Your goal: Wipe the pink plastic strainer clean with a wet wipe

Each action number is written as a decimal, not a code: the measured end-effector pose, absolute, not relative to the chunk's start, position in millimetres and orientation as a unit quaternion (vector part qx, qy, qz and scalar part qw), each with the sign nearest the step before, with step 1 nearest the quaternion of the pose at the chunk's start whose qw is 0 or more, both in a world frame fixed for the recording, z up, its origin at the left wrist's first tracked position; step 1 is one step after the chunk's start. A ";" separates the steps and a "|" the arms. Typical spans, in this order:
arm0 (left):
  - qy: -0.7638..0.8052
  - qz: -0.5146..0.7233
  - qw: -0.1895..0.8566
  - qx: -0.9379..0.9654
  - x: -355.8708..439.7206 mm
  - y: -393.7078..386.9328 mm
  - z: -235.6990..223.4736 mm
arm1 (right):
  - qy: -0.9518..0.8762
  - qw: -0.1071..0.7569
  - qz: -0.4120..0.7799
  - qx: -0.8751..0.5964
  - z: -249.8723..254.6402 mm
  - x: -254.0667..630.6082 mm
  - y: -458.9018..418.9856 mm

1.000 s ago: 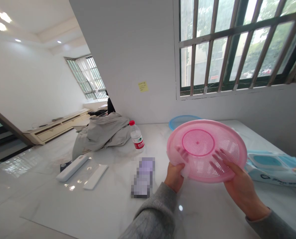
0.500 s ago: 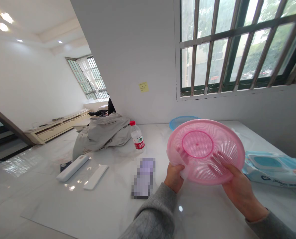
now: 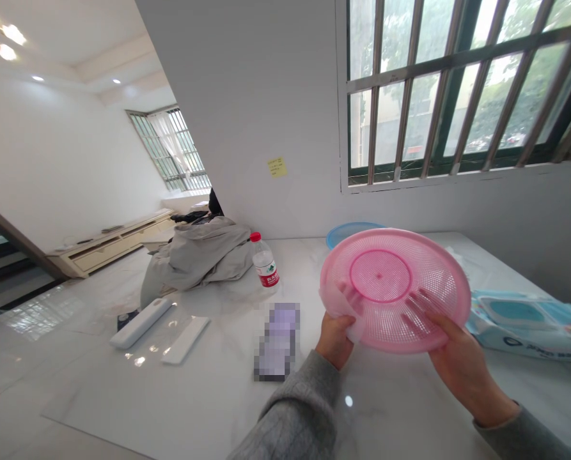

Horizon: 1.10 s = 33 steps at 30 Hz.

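Observation:
In both hands I hold a round pink plastic mesh basket [image 3: 380,276], tilted up so its underside ring faces me. My left hand [image 3: 334,342] grips its lower left rim, where a pale translucent plastic film [image 3: 336,303] bunches against the mesh. My right hand [image 3: 462,364] supports the lower right side, with fingers showing through the mesh. A blue plastic basket [image 3: 352,234] sits behind it on the white marble table [image 3: 122,396], partly hidden by the pink rim.
On the table stand a water bottle with a red cap [image 3: 265,265], a heap of grey cloth [image 3: 196,259], two white bars [image 3: 140,323], a pixelated flat object [image 3: 278,342] and a wet wipes pack [image 3: 525,326]. A barred window [image 3: 448,89] fills the wall behind.
The pink basket has shifted slightly left and tilted a little in my hands. My grip on it is unchanged.

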State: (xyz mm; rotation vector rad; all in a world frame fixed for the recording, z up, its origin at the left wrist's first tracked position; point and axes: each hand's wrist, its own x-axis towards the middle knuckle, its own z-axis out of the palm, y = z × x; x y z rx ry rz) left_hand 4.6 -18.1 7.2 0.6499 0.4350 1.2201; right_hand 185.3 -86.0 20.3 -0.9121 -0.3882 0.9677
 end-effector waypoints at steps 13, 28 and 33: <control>0.208 0.558 0.749 0.292 7.8 -17.2 9.3 | -0.202 0.766 0.391 -0.469 35.1 203.1 -85.3; 0.237 0.560 0.740 0.285 7.9 -14.3 0.9 | -0.201 0.761 0.413 -0.458 34.8 200.3 -86.3; 0.280 0.564 0.700 0.337 4.5 -12.9 -4.3 | -0.200 0.762 0.412 -0.457 36.5 198.5 -85.7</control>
